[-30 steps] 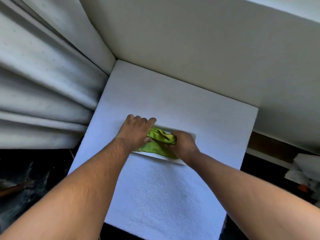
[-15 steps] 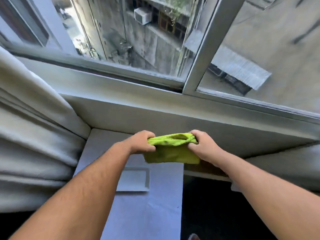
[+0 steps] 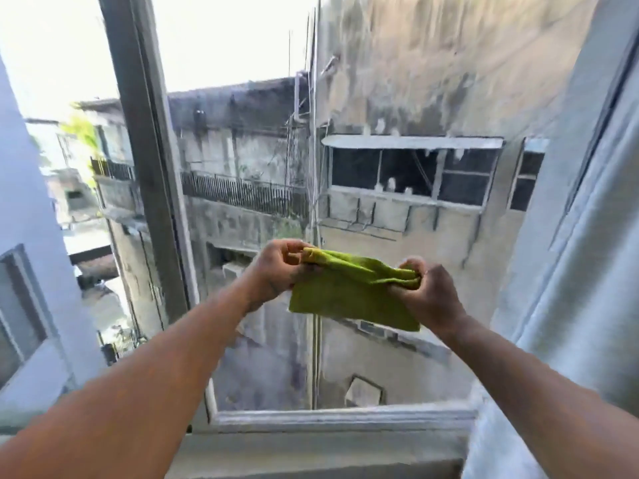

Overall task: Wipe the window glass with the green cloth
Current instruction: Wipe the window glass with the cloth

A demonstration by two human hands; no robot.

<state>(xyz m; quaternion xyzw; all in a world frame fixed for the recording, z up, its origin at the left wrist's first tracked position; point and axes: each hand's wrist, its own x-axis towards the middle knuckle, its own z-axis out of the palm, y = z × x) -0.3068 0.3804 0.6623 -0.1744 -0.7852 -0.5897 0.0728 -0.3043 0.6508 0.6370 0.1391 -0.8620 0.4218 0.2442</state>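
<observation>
Two hands raised before glass [image 3: 397,98]: left hand [image 3: 276,267] pinching cloth [image 3: 352,292] at upper left corner, right hand [image 3: 427,292] clenched on bunched right end. Cloth hangs between, glass contact unclear.

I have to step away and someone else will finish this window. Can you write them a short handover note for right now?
Left hand: gripping the left top corner of the green cloth.
Right hand: gripping the bunched right end of it.
Cloth: held up between both hands in front of the window glass, hanging folded; whether it touches the pane cannot be told.
Done: cloth is in hand and raised to the pane.
Left: press it to the glass and wipe; no wiping shows yet.
</observation>
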